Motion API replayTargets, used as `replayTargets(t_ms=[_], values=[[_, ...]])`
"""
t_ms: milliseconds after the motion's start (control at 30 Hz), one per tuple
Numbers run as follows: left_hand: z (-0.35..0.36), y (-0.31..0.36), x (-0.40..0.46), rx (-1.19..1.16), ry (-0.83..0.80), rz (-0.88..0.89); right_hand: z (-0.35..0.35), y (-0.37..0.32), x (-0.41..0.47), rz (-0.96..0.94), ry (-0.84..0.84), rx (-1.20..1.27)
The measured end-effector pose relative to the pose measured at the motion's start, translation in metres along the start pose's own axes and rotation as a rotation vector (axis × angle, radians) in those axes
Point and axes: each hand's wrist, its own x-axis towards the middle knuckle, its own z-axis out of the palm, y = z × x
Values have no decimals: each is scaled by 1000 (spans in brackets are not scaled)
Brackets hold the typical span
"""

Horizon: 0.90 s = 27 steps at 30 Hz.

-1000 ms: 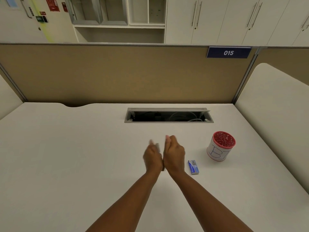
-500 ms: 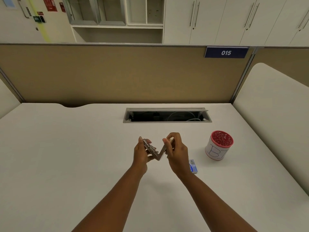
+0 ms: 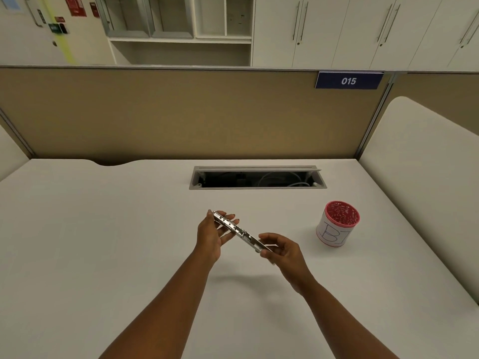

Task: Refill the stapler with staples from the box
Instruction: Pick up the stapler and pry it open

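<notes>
A metal stapler (image 3: 239, 231) is swung fully open into one long straight strip, held a little above the white desk (image 3: 103, 242). My left hand (image 3: 211, 234) grips its far left end. My right hand (image 3: 281, 251) pinches the near right end between thumb and fingers. The strip runs diagonally from upper left to lower right. The small blue staple box is hidden behind my right hand.
A red mesh cup wrapped in white paper (image 3: 337, 224) stands to the right of my hands. An open cable slot (image 3: 256, 177) lies in the desk behind them. A tan partition (image 3: 181, 112) closes the back and a padded divider (image 3: 427, 177) the right.
The stapler went from folded between my pressed hands, to a V shape, to a flat straight strip. My hands moved apart, and my right hand now covers the blue box.
</notes>
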Motion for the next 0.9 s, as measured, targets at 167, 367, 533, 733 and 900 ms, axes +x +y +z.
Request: replayTargets(t_ms=[167,367,533,733,900], values=[[1,-3,0,30,7,-17,-3,1,8,-29,36,-186],[7,-3,-5,156,-64,-20,18,-17,24,-558,60,-877],[10,-4,-7,228,-77,0,36,-22,33,-714,17,-1141],[10,-5,-9,269,-88,-13,35,-21,33,-709,4,-1189],[15,-5,-11,273,-76,-23,35,-24,33,-705,15,-1151]])
